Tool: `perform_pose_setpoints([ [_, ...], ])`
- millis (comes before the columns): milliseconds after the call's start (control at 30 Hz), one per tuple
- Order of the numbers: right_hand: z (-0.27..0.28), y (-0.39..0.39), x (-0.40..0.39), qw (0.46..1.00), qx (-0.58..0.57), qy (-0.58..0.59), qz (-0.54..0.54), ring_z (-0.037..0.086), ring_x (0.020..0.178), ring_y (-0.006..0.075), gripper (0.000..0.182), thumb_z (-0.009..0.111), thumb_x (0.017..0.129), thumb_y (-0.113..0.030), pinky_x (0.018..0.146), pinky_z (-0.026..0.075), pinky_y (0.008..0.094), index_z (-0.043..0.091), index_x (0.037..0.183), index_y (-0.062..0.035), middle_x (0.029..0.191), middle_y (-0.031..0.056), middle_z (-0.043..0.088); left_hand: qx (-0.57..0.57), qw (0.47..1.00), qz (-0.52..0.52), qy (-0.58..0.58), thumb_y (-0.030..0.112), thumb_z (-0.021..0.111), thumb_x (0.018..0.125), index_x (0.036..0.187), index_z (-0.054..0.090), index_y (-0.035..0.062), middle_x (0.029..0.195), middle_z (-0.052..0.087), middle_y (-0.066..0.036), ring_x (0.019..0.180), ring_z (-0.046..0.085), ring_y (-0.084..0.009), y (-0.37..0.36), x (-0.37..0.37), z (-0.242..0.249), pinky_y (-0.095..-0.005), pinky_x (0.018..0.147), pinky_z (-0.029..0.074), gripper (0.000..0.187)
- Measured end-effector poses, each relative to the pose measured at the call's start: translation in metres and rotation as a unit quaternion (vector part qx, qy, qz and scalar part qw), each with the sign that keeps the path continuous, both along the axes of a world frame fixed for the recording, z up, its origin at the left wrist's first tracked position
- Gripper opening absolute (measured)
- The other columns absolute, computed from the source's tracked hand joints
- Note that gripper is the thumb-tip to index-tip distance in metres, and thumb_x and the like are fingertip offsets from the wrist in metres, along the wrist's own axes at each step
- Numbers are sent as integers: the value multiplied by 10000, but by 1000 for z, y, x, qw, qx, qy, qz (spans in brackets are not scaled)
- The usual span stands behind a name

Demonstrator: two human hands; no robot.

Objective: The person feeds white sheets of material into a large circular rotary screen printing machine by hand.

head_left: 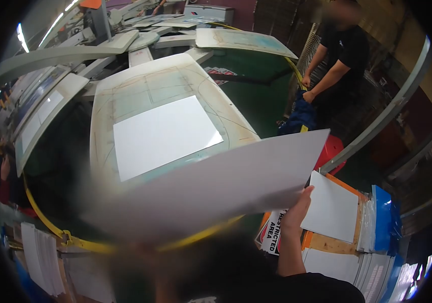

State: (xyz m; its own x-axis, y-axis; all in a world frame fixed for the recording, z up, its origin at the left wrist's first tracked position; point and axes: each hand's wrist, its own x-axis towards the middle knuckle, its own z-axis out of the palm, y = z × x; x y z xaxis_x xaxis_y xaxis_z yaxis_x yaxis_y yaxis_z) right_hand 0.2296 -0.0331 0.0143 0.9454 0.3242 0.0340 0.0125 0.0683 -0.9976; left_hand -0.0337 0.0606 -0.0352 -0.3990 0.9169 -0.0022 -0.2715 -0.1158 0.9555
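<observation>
Fisheye-warped edges, blurred foreground, overhead glare.

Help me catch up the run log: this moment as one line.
right hand: holding raised sheet | left hand: blurred, grip unclear | board: flat sheet on it | co-worker: standing beyond, right

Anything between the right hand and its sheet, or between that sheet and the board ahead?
The right hand touches the held sheet; no barrier shows before the board, but a white sheet lies on it.

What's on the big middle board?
One flat white sheet lies on the board. The raised sheet in the right hand covers the board's near end, so that part can't be seen.
</observation>
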Motion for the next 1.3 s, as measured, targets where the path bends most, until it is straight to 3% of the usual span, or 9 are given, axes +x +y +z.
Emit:
perform_pose_setpoints([
  [167, -16, -21, 22, 945, 239, 88, 207, 582, 905, 203, 764, 50, 948, -533, 864, 425, 305, 563, 957, 33, 889, 146, 622, 120, 921, -363, -70, 586, 94, 925, 900, 530, -64, 771, 593, -179, 722, 549, -218, 5, -60, -31, -311, 782, 421, 783],
  [267, -18, -19, 27, 916, 322, 100, 219, 598, 858, 222, 772, 55, 944, -539, 816, 456, 317, 572, 905, 33, 838, 155, 632, 169, 932, -108, 301, 549, 155, 945, 975, 529, -83, 880, 617, -215, 866, 586, -259, -7, -28, -19, -334, 909, 381, 735],
  [367, -59, -28, 53, 979, -61, -180, 67, 552, 936, 189, 592, 181, 969, -478, 799, 451, 320, 520, 998, 7, 961, 116, 579, 175, 882, -1, 437, 431, 208, 985, 1203, 452, -19, 1175, 544, -216, 1129, 505, -285, -5, -14, -6, -390, 1072, 243, 556],
  [533, -47, -11, 30, 987, 48, -156, 8, 546, 875, 176, 403, 303, 972, -366, 763, 449, 312, 498, 1020, -16, 844, 73, 542, 92, 991, -45, 88, 465, 139, 978, 1266, 389, -72, 1047, 592, -207, 945, 564, -232, -2, -17, -35, -359, 891, 409, 658],
  [767, 11, -35, 35, 944, 61, -13, 324, 579, 924, 233, 642, 124, 963, -477, 882, 418, 341, 551, 1012, 0, 952, 164, 621, 188, 856, -471, -97, 619, 24, 898, 1158, 496, -118, 660, 618, -137, 568, 483, -145, 9, -40, -5, -220, 548, 403, 913],
  [900, 6, -24, 28, 884, 212, -45, 414, 568, 924, 238, 628, 149, 962, -469, 805, 463, 356, 533, 1036, 22, 1042, 176, 572, 110, 971, -200, -75, 614, 103, 905, 1219, 459, -83, 878, 619, -171, 850, 549, -211, -4, -24, -9, -314, 880, 367, 843],
  [967, -26, -2, 7, 980, 28, -193, -37, 554, 959, 251, 551, 219, 963, -436, 805, 471, 367, 497, 1100, 20, 1099, 171, 529, 47, 993, -61, -87, 586, 183, 921, 1231, 446, -75, 965, 603, -186, 973, 541, -256, -2, -12, -7, -375, 974, 315, 776],
  [1067, -55, -8, 30, 987, -4, -156, -46, 524, 1023, 280, 522, 286, 952, -433, 836, 458, 397, 441, 1182, 10, 1159, 168, 478, 27, 847, -2, -531, 550, 243, 934, 1195, 467, -67, 1009, 590, -189, 982, 547, -291, 3, -9, -10, -417, 951, 349, 706],
  [1300, -39, 17, 24, 996, 64, -16, -53, 445, 1127, 299, 466, 328, 946, -378, 933, 379, 411, 440, 1236, -30, 1209, 142, 463, 66, 932, -321, -156, 676, 114, 867, 954, 611, -41, 759, 606, -88, 718, 581, -143, 0, -18, -48, -217, 706, 451, 877],
])
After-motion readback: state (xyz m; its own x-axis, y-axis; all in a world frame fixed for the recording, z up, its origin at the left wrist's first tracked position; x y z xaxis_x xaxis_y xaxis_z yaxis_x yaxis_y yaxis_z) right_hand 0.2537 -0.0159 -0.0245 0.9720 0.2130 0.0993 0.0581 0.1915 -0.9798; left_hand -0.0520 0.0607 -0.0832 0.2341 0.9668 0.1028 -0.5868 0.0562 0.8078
